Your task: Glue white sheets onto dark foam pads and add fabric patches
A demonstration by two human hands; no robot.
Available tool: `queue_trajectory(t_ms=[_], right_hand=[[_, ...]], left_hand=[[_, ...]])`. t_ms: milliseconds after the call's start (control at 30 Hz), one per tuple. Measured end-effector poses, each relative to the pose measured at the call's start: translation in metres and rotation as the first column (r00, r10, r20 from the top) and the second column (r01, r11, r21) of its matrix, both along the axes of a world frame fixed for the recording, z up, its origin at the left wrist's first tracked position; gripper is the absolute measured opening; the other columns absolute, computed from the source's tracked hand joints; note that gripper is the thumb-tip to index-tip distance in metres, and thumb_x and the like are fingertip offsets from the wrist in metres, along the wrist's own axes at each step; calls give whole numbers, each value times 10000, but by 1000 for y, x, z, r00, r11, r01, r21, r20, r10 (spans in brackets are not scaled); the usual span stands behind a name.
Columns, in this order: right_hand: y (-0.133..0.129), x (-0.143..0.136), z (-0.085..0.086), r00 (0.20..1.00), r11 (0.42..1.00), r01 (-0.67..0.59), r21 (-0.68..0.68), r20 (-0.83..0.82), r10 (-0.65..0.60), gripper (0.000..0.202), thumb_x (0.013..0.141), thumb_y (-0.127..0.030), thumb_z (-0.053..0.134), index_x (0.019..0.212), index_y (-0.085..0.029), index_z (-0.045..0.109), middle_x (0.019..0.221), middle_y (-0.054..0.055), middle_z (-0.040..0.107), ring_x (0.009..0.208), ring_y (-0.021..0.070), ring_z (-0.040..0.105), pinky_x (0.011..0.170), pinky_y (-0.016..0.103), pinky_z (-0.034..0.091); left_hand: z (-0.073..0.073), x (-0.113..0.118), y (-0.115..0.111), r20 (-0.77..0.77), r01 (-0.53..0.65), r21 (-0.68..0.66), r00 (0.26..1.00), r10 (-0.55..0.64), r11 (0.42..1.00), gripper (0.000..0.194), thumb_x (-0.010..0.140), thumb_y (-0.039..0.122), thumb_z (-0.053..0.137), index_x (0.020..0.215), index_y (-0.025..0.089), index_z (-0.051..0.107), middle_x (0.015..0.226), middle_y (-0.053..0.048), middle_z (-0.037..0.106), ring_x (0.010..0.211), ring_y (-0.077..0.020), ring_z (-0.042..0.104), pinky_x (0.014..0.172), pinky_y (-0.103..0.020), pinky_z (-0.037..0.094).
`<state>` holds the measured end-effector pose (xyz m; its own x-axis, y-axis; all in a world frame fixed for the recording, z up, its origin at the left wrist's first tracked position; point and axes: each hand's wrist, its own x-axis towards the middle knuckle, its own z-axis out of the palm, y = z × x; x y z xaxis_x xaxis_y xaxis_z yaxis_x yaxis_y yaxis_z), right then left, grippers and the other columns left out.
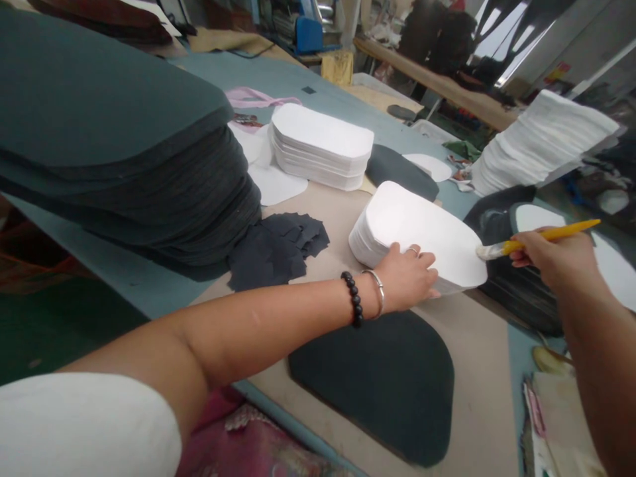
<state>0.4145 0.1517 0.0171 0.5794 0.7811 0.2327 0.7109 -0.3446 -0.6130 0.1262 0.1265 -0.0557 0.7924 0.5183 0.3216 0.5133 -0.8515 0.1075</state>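
My left hand (408, 275) rests with its fingers apart on the near edge of a stack of white rounded pieces (427, 228). My right hand (554, 255) is closed round a yellow-handled brush (559, 232), whose pale bristles touch the right end of the top white piece. Below my left hand a dark green rounded piece (382, 391) lies flat on the beige board (484, 377). Behind the stack, to its left, stands a second stack of white pieces (322, 142).
A tall dark stack (189, 179) fills the left, with small black scraps (278, 252) beside it. A tall white stack (541, 142) leans at the back right. A black container (527, 291) stands under my right hand.
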Motion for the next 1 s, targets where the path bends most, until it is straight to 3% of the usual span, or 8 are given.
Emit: queue_trajectory(t_ms=[267,367,433,533,667,733,867,1000], right_hand=[[-68,-68,25,995,976,-99,-193,11,103,95,788,-252,671,722,-186,687,554,12,643,447,137,570,430,220,437],[-60,-110,27,906,909,-414,-48,-120,406,169,831,-371,722,835,-202,707,630,3,663,549,138,597,507,231,477],[-43,-137,21,743,768,-634,90,-205,637,300,813,-480,778,903,-198,734,731,27,700,647,163,639,592,275,536],[-17,-161,7,548,612,-769,187,-300,781,412,752,-564,836,906,-189,759,850,56,726,717,189,661,675,338,578],[-9,-128,-6,593,654,-754,60,-367,717,413,751,-541,852,933,-177,781,814,59,734,712,196,665,671,328,566],[-22,-88,-8,669,719,-695,-33,-398,628,440,745,-519,866,1018,-183,784,854,67,751,761,211,683,699,328,570],[-60,-1,-8,742,799,-587,-131,-480,467,434,674,-510,908,943,-189,798,866,104,753,770,220,689,690,308,566],[-82,55,-1,799,887,-443,-132,-508,323,451,529,-492,957,837,-203,801,846,155,754,701,263,698,612,358,578]], left_hand=[[60,2,73,-155,13,-401,984,-82,916,662,1068,531,218,1282,130,699,1286,-180,693,1133,-289,650,950,-370,473],[78,-1,113,-103,-36,-741,993,-61,670,831,1037,611,38,1474,123,550,1229,-162,734,1087,-255,677,935,-354,498],[84,-6,128,-69,-15,-826,995,-74,564,863,1026,622,-2,1464,142,566,1214,-155,741,1068,-237,684,909,-339,511],[86,-10,133,-66,-2,-832,993,-97,554,912,1021,629,-10,1289,132,706,1177,-165,746,1034,-229,688,887,-313,521],[84,-8,130,-33,5,-871,997,-70,491,897,1015,656,12,1439,104,578,1179,-184,744,1063,-231,681,901,-327,523],[82,-4,127,-63,-21,-851,996,-62,525,888,1014,665,28,1502,93,500,1198,-184,740,1079,-239,674,885,-328,524],[72,7,107,-234,17,-470,962,-143,883,616,1039,536,281,1345,179,679,1268,-126,722,1102,-253,647,947,-343,483],[59,16,79,-286,66,-258,948,-141,964,381,954,283,480,1154,166,782,1271,-175,687,1154,-305,606,1015,-409,430]])
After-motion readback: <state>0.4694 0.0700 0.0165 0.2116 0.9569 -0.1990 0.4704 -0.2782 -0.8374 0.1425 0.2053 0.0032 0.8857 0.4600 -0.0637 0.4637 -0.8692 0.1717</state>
